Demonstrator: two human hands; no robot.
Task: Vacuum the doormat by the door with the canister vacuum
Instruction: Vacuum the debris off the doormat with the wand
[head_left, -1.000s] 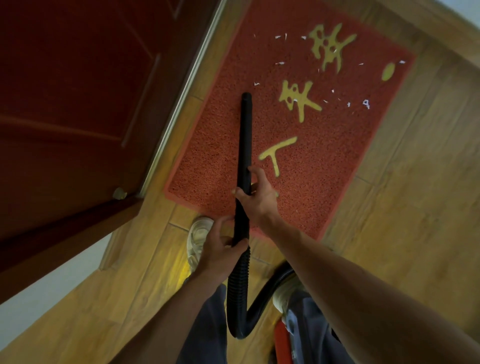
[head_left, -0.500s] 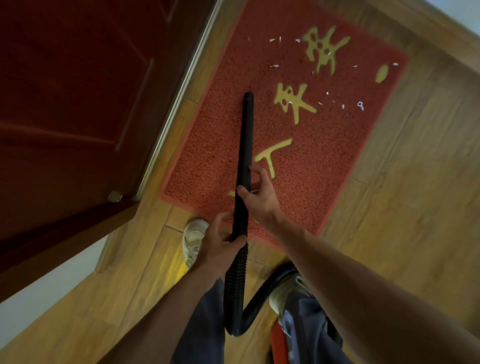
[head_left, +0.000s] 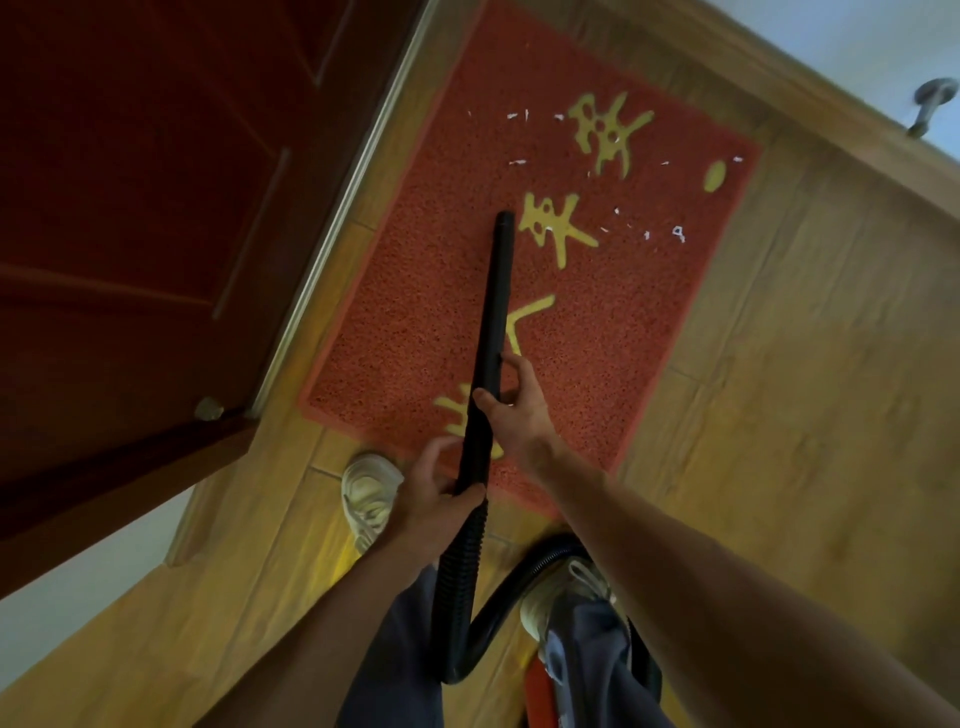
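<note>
A red doormat (head_left: 426, 291) with yellow characters lies on the wooden floor beside the door. Several small white scraps (head_left: 647, 235) are scattered over its far half. A black vacuum wand (head_left: 497, 301) points across the mat, its tip near the middle yellow character. My right hand (head_left: 511, 410) grips the wand partway along. My left hand (head_left: 431, 493) holds it lower down, where the ribbed black hose (head_left: 460, 577) begins. The hose loops down towards a red canister (head_left: 540, 696), mostly hidden by my legs.
A dark red door (head_left: 135, 208) stands at the left, with its metal threshold strip (head_left: 353, 182) along the mat's left edge. My pale shoes (head_left: 369, 493) stand just short of the mat. A metal doorstop (head_left: 932, 104) sits by the far right wall.
The view has shifted a little and the wand's tip has crept slightly towards the middle yellow character. Both hands keep their hold on the wand.
</note>
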